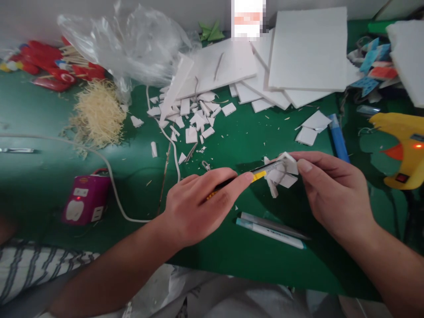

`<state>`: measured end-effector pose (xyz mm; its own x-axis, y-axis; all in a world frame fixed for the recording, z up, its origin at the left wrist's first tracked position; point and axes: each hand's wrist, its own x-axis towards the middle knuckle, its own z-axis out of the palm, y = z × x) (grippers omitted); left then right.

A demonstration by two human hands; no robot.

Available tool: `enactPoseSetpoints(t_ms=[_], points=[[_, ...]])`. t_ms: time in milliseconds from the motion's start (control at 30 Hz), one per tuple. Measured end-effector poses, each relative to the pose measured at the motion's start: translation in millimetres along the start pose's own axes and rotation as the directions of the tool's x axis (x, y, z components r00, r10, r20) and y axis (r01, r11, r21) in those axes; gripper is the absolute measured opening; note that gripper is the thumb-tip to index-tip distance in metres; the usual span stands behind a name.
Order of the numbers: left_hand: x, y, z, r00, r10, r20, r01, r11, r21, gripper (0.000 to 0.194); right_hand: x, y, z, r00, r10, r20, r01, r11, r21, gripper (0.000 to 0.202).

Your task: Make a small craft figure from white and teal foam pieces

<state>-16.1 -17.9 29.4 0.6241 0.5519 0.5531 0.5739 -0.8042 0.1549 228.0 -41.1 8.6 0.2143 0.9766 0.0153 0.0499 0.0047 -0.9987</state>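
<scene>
My left hand [205,201] is wrapped round a yellow and black utility knife [259,176], its blade pointing right and touching a small assembly of white foam pieces [287,179]. At the assembly's right edge, my right hand [331,190] pinches one piece between thumb and fingers. The assembly is held above the green table, with several flat pieces sticking out at angles. Below it, a teal-and-white marker [271,234] and a grey pen-like tool [274,224] lie side by side.
White foam scraps [191,134] and stacked foam sheets [308,51] lie beyond my hands. A yellow glue gun [402,150] stands at the right, near a blue tube [339,139]. At left are a purple power box [86,198], a white cable [114,185] and a straw pile [99,112].
</scene>
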Motion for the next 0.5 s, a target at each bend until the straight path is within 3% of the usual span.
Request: enactPoseSetpoints(t_ms=[200,367,500], points=[[0.9,0.0,-1.4,1.000,-0.015,0.003,0.015,0.999,0.028,0.025,-1.7,-2.2,-0.2,0.994,0.104,-0.031,-0.103,0.995,0.012,0.018],[-0.4,0.0,0.5,1.000,-0.019,-0.013,0.020,0.999,0.033,0.025,0.3,-0.9,-1.6,0.999,0.033,-0.006,-0.033,0.999,-0.032,0.015],[-1.5,1.1,1.8,0.994,-0.104,0.044,0.110,0.975,-0.194,0.027,0.2,1.6,-1.1,0.999,0.015,0.048,-0.014,0.999,-0.038,0.012]])
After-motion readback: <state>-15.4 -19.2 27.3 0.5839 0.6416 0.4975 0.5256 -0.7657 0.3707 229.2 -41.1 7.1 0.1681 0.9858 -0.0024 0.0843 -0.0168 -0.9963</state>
